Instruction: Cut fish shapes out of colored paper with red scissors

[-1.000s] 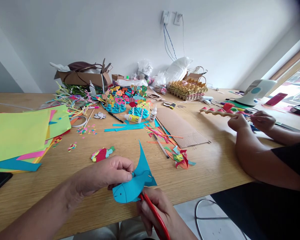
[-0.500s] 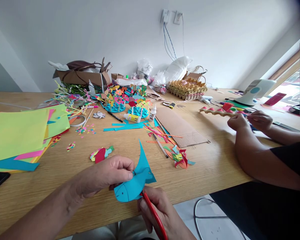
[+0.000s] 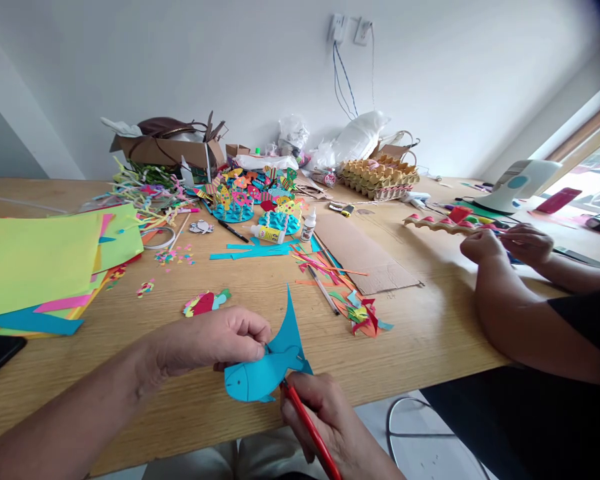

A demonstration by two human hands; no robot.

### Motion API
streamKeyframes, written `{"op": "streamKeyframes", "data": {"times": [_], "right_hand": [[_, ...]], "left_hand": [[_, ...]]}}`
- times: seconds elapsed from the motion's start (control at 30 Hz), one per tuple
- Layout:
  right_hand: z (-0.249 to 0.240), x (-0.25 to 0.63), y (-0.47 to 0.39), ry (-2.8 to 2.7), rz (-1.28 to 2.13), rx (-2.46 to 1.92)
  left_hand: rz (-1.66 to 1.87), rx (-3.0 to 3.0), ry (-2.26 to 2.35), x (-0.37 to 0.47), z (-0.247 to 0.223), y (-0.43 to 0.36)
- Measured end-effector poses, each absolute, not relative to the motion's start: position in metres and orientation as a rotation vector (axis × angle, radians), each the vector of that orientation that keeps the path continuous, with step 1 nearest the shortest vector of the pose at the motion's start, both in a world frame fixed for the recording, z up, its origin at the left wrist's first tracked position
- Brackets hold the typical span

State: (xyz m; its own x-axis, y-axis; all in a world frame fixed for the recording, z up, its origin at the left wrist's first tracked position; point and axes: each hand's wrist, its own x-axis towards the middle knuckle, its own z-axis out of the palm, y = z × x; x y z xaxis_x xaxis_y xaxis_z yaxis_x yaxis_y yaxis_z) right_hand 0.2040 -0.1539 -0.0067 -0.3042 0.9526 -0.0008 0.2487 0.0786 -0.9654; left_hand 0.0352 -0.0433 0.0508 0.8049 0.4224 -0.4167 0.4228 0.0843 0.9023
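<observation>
My left hand [image 3: 237, 335] pinches a piece of blue paper [image 3: 257, 377] by its upper edge, above the table's front part. On the paper is a drawn fish with an eye, a curved gill line and a tail; a long pointed strip of the same sheet stands up behind the tail. My right hand [image 3: 325, 413] is closed around red-handled scissors [image 3: 307, 420]. Their dark tip meets the fish's lower edge near the tail; most of the blades are hidden. Several cut-out paper fish [image 3: 205, 303] lie on the table just beyond my left hand.
Coloured sheets [image 3: 40, 260] are stacked at left. Further back are glue bottles [image 3: 267, 233], fish decorations [image 3: 260, 193], a cardboard piece [image 3: 365, 253] and egg trays [image 3: 380, 177]. Paper scraps [image 3: 365, 317] lie right of centre. At right, another person's hands [image 3: 510, 243] work at a painted egg-carton strip [image 3: 435, 225].
The blue paper has turned slightly, its head end shifting left. A small fin now shows below the fish's lower edge. The scissors' tip remains near the tail. The whole view has shifted slightly.
</observation>
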Motion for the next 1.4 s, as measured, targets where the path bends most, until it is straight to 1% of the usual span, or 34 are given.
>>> {"op": "streamKeyframes", "data": {"times": [0.13, 0.27, 0.37, 0.53, 0.7, 1.0, 1.4], "right_hand": [[0.001, 0.207, -0.154, -1.676, 1.318, -1.251], [-0.003, 0.207, -0.153, -1.61, 1.37, -1.253], [-0.013, 0.202, -0.152, -1.439, 1.411, -1.245], [-0.022, 0.187, -0.145, -1.191, 1.407, -1.178], [-0.024, 0.176, -0.143, -1.129, 1.445, -1.127], [-0.027, 0.177, -0.144, -1.185, 1.456, -1.031], [-0.023, 0.18, -0.146, -1.216, 1.43, -1.006]], "left_hand": [[-0.083, 1.591, 0.646, 0.034, 0.056, -0.036], [-0.038, 1.667, 0.659, 0.033, 0.062, -0.032], [0.18, 1.618, 0.715, 0.031, 0.058, -0.036], [0.661, 1.154, 0.798, 0.035, 0.036, -0.062], [0.877, 0.99, 0.824, 0.051, 0.021, -0.084], [0.953, 1.183, 0.89, 0.058, 0.021, -0.085], [0.921, 1.153, 0.879, 0.062, 0.025, -0.09]]}}
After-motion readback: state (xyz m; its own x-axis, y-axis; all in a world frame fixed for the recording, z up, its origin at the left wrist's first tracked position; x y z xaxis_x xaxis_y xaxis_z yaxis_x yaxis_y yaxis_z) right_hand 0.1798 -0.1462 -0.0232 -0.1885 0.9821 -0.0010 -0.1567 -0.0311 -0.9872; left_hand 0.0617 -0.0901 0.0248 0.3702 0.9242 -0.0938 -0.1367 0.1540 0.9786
